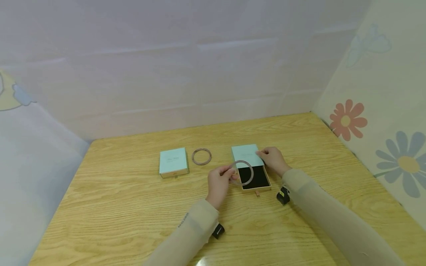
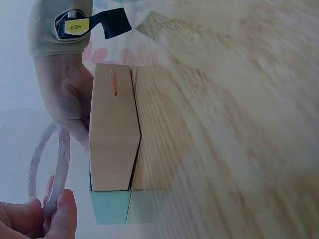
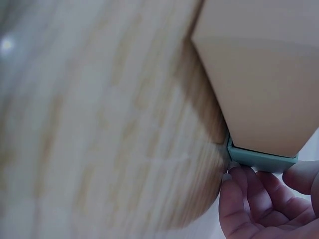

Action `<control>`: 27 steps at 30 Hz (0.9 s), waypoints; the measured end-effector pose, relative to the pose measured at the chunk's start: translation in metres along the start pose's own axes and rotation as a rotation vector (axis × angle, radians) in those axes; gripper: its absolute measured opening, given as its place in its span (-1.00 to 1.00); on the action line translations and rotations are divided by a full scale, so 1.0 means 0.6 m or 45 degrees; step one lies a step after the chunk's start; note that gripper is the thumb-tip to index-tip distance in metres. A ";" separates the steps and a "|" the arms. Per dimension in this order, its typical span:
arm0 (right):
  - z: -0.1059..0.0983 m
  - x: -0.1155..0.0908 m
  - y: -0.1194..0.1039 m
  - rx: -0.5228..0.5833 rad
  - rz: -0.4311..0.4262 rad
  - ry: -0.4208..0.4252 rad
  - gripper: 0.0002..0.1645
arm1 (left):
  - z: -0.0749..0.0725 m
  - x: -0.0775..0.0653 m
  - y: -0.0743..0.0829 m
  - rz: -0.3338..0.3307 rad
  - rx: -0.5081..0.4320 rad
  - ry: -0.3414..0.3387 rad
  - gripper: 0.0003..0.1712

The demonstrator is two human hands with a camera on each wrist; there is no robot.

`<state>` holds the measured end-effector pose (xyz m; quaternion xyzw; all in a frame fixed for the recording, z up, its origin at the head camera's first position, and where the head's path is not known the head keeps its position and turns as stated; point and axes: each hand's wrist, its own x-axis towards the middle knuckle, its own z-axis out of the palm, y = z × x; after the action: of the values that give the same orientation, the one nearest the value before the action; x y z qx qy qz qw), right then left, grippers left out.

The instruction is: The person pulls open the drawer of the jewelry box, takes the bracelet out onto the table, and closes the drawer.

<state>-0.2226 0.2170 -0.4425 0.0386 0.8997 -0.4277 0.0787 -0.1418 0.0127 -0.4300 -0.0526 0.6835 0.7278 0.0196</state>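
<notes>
In the head view, my left hand [image 1: 218,185] pinches a pale translucent bangle [image 1: 252,173] between thumb and fingers. The ring is held tilted above a pale-blue drawer box [image 1: 245,152], whose black-lined drawer [image 1: 257,181] is pulled partway out toward me. My right hand [image 1: 275,160] grips the right side of the blue sleeve, thumb on top. In the left wrist view, the bangle [image 2: 65,154] stands upright in the fingers beside the cream drawer front [image 2: 114,134]. Curled fingers [image 3: 259,191] and a thumb hold the sleeve's edge [image 3: 261,162] in the right wrist view.
A second, closed blue box [image 1: 173,161] lies to the left on the wooden table [image 1: 133,207]. Between the two boxes a similar bangle [image 1: 193,159] lies flat. A pale wall covering [image 1: 166,85] rises behind the table's far edge.
</notes>
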 end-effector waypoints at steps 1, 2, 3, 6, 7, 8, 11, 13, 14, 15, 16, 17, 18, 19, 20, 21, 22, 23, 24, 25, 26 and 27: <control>0.000 0.000 0.000 0.001 0.000 -0.002 -0.64 | -0.002 0.000 0.000 -0.008 -0.005 -0.003 -0.78; 0.000 0.000 0.000 0.004 0.001 -0.004 -0.64 | -0.004 0.000 -0.001 -0.015 -0.008 -0.006 -0.78; 0.000 -0.001 -0.001 0.004 0.000 -0.005 -0.64 | -0.006 -0.001 0.000 -0.019 -0.011 -0.009 -0.77; 0.000 -0.002 -0.001 0.000 -0.001 -0.004 -0.64 | -0.011 -0.001 -0.001 -0.039 -0.016 -0.018 -0.75; 0.000 -0.002 -0.001 -0.001 0.000 -0.005 -0.64 | -0.012 -0.001 -0.001 -0.047 -0.016 -0.020 -0.74; 0.000 -0.002 -0.001 -0.005 0.000 -0.006 -0.64 | -0.014 -0.001 -0.002 -0.048 -0.014 -0.020 -0.73; 0.000 -0.002 -0.001 -0.013 0.000 -0.006 -0.63 | -0.018 -0.001 -0.002 -0.061 -0.017 -0.019 -0.72; 0.000 -0.002 -0.001 -0.019 -0.002 -0.005 -0.63 | -0.020 0.000 -0.002 -0.059 -0.017 -0.020 -0.73; 0.000 -0.002 -0.001 -0.021 -0.002 -0.004 -0.63 | -0.022 -0.001 -0.001 -0.059 -0.017 -0.018 -0.73; 0.000 -0.002 -0.001 -0.022 -0.002 -0.004 -0.63 | -0.023 -0.001 0.000 -0.063 -0.018 -0.019 -0.73; 0.000 -0.002 0.000 -0.022 -0.002 -0.003 -0.63 | -0.025 -0.001 0.001 -0.065 -0.019 -0.019 -0.73; 0.000 -0.002 0.000 -0.024 -0.003 -0.001 -0.63 | -0.026 -0.002 0.001 -0.063 -0.018 -0.019 -0.73; 0.000 -0.002 0.000 -0.024 -0.002 -0.001 -0.63 | -0.028 -0.002 0.001 -0.064 -0.018 -0.019 -0.73; 0.000 -0.002 0.000 -0.024 0.000 -0.001 -0.63 | -0.030 -0.002 0.001 -0.072 -0.018 -0.017 -0.73; -0.001 -0.002 0.000 -0.025 -0.001 -0.001 -0.63 | -0.032 -0.002 0.002 -0.076 -0.019 -0.015 -0.73; 0.000 -0.002 0.000 -0.025 -0.001 -0.002 -0.63 | -0.034 -0.002 0.002 -0.080 -0.017 -0.014 -0.73; -0.001 -0.002 0.000 -0.026 -0.003 -0.001 -0.63 | -0.036 -0.002 0.001 -0.082 -0.015 -0.010 -0.73; -0.001 -0.002 -0.001 -0.027 -0.002 -0.001 -0.63 | -0.038 -0.002 0.000 -0.081 -0.009 -0.006 -0.73; -0.001 -0.002 -0.001 -0.028 -0.003 -0.002 -0.63 | -0.041 -0.002 0.000 -0.082 -0.008 -0.004 -0.72; -0.001 -0.002 -0.001 -0.028 -0.004 -0.003 -0.63 | -0.043 -0.002 0.000 -0.083 -0.007 0.000 -0.72; -0.001 -0.002 -0.001 -0.028 -0.004 -0.005 -0.63 | -0.045 -0.002 0.000 -0.079 -0.005 0.003 -0.72; 0.000 -0.002 -0.001 -0.027 -0.003 -0.005 -0.63 | -0.048 -0.002 -0.001 -0.078 -0.004 0.004 -0.72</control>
<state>-0.2213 0.2169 -0.4418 0.0358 0.9040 -0.4185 0.0803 -0.1389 -0.0157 -0.4319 -0.0747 0.6806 0.7278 0.0405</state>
